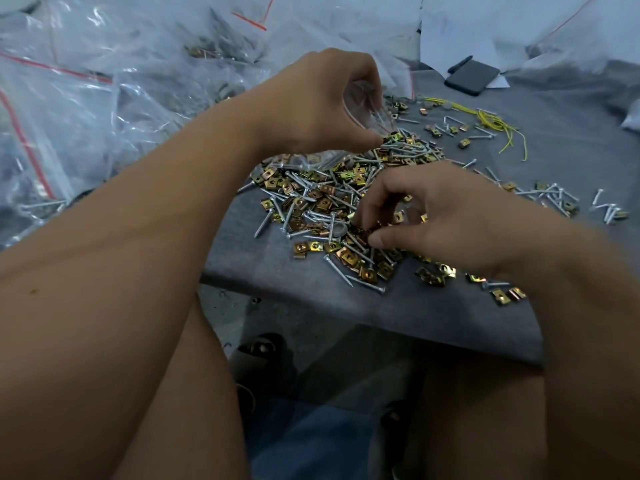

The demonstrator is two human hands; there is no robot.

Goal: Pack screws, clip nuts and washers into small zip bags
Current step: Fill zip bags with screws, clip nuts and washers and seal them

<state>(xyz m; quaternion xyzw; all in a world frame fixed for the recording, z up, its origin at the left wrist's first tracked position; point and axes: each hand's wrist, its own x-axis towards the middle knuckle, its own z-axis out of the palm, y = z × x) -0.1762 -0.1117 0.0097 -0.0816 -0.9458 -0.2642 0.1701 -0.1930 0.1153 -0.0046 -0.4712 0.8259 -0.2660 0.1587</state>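
Observation:
A heap of silver screws (313,216), gold clip nuts (313,245) and a few grey washers (337,229) lies on the grey table (433,306). My left hand (322,105) hovers above the heap's far edge and grips a small clear zip bag (367,109), held open with a few screws inside. My right hand (443,220) reaches into the near side of the heap, thumb and fingers pinching clip nuts (365,233).
A big pile of filled clear zip bags (86,109) with red seal lines covers the left and back. A dark phone (471,77) and a pen lie at the far right, with yellow wire (495,124) beside them. The table's front edge runs close to my knees.

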